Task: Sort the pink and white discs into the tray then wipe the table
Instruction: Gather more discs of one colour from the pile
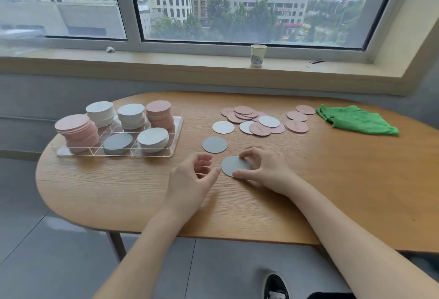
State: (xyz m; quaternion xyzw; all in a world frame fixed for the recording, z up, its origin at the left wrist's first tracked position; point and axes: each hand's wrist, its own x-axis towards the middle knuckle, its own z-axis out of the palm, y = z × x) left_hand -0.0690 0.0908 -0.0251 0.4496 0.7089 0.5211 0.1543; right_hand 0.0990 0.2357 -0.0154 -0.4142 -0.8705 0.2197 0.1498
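Landmark: clear tray (177,130), six compartments, at the table's (332,191) left end; all places given rel. to it.
Right hand (266,170): fingers curled over a white disc (234,165), thumb at its near edge, fingertips at its far edge; disc lies flat on the table, right of the tray's front corner and nearer the person.
Left hand (190,180): loosely open, holds nothing; thumb tip just beside the disc's left edge.
Step in hand (judged): lifting this thin disc for a white stack.
How to do it well: tip one edge up w/ the right fingertips, or slide the disc onto the left thumb; pinch, then lay it flat on a low white stack in the tray's front row.
2nd white disc (215,144): alone, between the held disc and the tray.
Loose pile (251,120): pink and white mixed, overlapping, well right of the tray.
Green cloth (356,120): far right, untouched; wiping not yet due.
Hard to make out: whether the disc's edge is lifted yet; disc count per stack; how many lie under the overlaps.
Cut off: table's right end, both upper arms.
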